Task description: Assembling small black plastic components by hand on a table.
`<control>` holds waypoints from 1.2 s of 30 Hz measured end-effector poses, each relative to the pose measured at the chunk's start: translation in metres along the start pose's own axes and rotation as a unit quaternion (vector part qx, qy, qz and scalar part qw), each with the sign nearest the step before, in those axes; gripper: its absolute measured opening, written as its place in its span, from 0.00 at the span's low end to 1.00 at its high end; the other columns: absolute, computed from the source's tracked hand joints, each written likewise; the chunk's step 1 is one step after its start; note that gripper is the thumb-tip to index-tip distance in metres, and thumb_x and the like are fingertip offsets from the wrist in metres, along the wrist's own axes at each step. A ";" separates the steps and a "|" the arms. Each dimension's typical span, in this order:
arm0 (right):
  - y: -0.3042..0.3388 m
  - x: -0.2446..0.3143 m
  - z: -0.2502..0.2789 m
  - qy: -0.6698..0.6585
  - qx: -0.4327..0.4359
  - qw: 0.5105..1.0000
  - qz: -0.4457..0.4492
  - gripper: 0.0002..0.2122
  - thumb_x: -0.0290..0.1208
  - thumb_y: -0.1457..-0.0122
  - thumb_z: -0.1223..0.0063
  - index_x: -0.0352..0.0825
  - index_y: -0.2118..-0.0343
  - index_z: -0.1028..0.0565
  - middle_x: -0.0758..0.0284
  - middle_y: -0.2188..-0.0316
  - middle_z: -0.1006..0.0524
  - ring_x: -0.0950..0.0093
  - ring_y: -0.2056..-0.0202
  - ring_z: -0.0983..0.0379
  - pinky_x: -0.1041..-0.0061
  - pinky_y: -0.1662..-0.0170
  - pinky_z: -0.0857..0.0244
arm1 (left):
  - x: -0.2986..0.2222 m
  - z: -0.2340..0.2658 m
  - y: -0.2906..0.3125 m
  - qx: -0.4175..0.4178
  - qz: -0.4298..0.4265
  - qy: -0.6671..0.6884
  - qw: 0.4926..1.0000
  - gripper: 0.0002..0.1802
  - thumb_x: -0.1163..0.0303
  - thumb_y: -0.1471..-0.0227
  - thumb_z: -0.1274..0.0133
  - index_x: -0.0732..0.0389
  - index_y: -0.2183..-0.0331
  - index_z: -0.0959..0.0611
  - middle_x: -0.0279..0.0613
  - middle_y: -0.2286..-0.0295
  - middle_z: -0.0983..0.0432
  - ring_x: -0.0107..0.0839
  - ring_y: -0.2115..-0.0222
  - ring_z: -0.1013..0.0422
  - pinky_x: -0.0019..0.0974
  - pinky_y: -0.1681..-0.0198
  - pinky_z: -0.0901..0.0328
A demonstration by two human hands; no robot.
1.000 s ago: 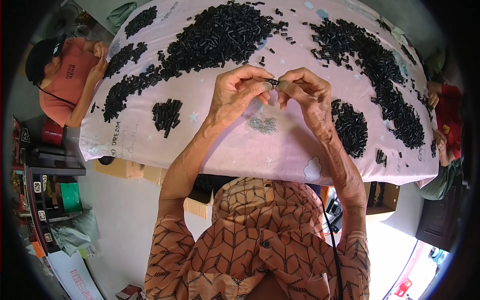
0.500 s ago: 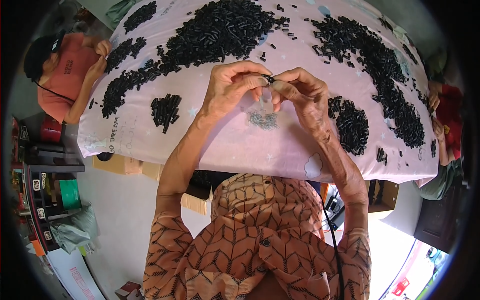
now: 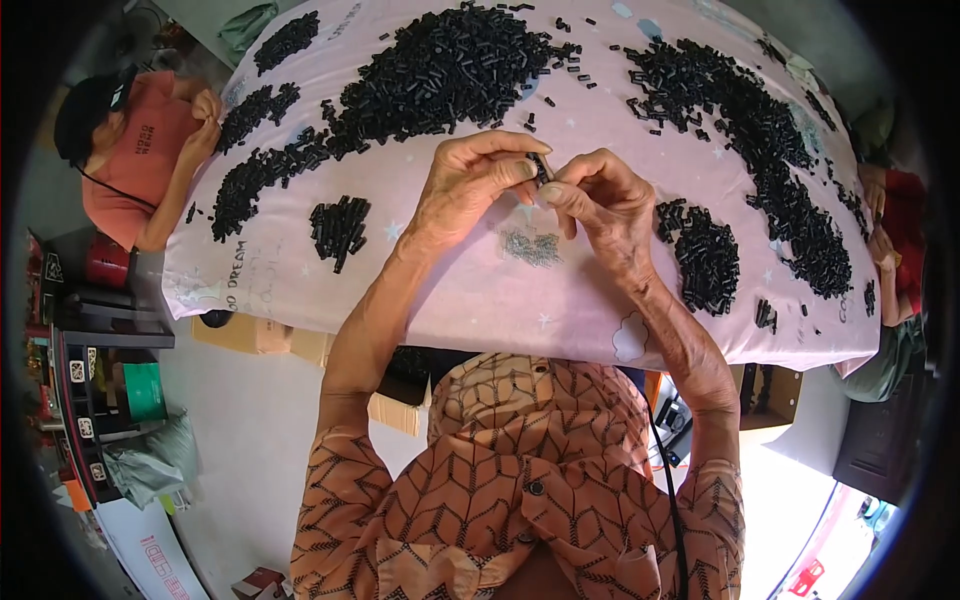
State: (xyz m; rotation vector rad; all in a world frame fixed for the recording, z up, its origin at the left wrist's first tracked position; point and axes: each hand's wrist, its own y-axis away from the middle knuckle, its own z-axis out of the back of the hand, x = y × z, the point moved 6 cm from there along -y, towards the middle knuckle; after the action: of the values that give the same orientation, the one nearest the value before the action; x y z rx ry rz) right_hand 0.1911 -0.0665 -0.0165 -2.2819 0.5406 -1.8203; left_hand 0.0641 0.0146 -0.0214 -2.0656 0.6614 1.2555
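At the far left a person in a coral shirt (image 3: 140, 160) is seated at the table edge, hands raised near the face. Below that person a dark shelf (image 3: 95, 400) with mixed items is seen against the floor.

The table is covered by a pink cloth (image 3: 480, 300) with small printed stars and clouds. On its left part a small tidy pile of black pieces (image 3: 338, 228) is laid out, with a longer scattered band of black pieces (image 3: 262, 170) above it. A large heap of black pieces (image 3: 450, 70) is spread across the upper middle.

The left hand (image 3: 470, 195) is raised over the cloth, thumb and forefinger pinched narrowly on a small black piece (image 3: 540, 168). The right hand (image 3: 600, 205) meets it from the other side, fingertips closed on the same piece, so that the piece is held between both hands above the middle of the cloth. Just beneath the hands a small cluster of grey metal bits (image 3: 530, 247) is lying on the cloth.

To the right of the right hand a stacked pile of black pieces (image 3: 705, 260) is noted, and beyond it a long curved band of black pieces (image 3: 790, 190). At the far right edge another person in red (image 3: 895, 250) is partly visible.
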 end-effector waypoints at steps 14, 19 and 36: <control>0.001 0.032 -0.014 0.320 0.049 0.912 0.250 0.21 0.30 0.58 0.31 0.33 0.59 0.26 0.64 0.65 0.28 0.72 0.66 0.29 0.73 0.65 0.32 | -0.002 -0.013 0.002 0.090 0.097 0.028 0.991 0.28 0.74 0.54 0.41 0.66 0.51 0.32 0.38 0.71 0.26 0.24 0.69 0.30 0.24 0.67 0.35; 0.002 0.026 -0.018 0.346 0.094 0.912 0.202 0.24 0.32 0.59 0.31 0.34 0.56 0.25 0.65 0.68 0.30 0.70 0.67 0.30 0.71 0.64 0.32 | 0.005 -0.018 0.003 0.131 0.117 0.060 0.983 0.35 0.75 0.56 0.39 0.65 0.48 0.37 0.40 0.71 0.25 0.24 0.69 0.29 0.24 0.67 0.36; 0.010 0.030 -0.023 0.423 0.103 0.849 0.299 0.20 0.32 0.58 0.34 0.33 0.60 0.24 0.68 0.76 0.27 0.71 0.74 0.27 0.73 0.73 0.30 | 0.006 -0.021 0.006 0.175 0.143 0.053 0.973 0.36 0.71 0.56 0.37 0.67 0.49 0.37 0.46 0.65 0.23 0.21 0.71 0.28 0.21 0.71 0.36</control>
State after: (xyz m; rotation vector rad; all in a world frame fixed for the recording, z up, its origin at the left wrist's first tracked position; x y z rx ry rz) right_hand 0.1726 -0.0852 0.0129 -0.8922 0.9664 -2.2657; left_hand 0.0749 -0.0053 -0.0211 -1.7957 1.1737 1.0898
